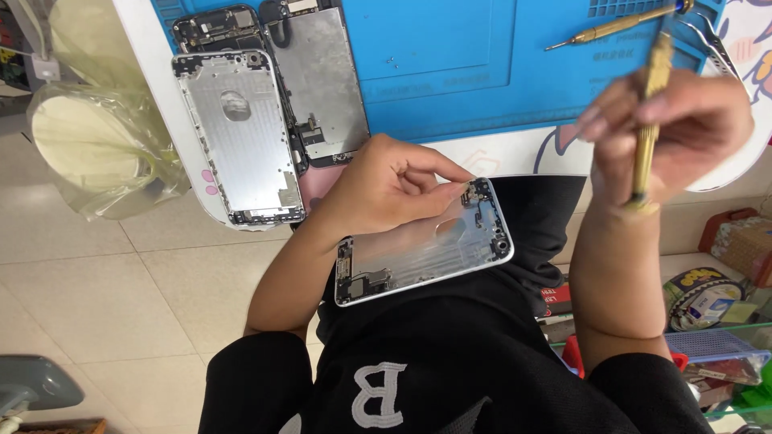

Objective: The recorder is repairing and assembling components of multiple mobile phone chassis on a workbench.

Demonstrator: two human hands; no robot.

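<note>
Left hand (386,186) pinching upper edge of bare silver phone housing (424,245), held over lap below table edge. Right hand (671,133) closed around brass screwdriver (650,120), raised, blurred, well apart. Housing mostly stripped; small parts left at both ends. Second housing (240,137) and screen assembly (320,80) on blue mat (482,72).

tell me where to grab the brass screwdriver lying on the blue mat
Take the brass screwdriver around its thicker handle, coming from above. It lies flat on the blue mat, its thin tip pointing left, with bare mat either side for fingers.
</note>
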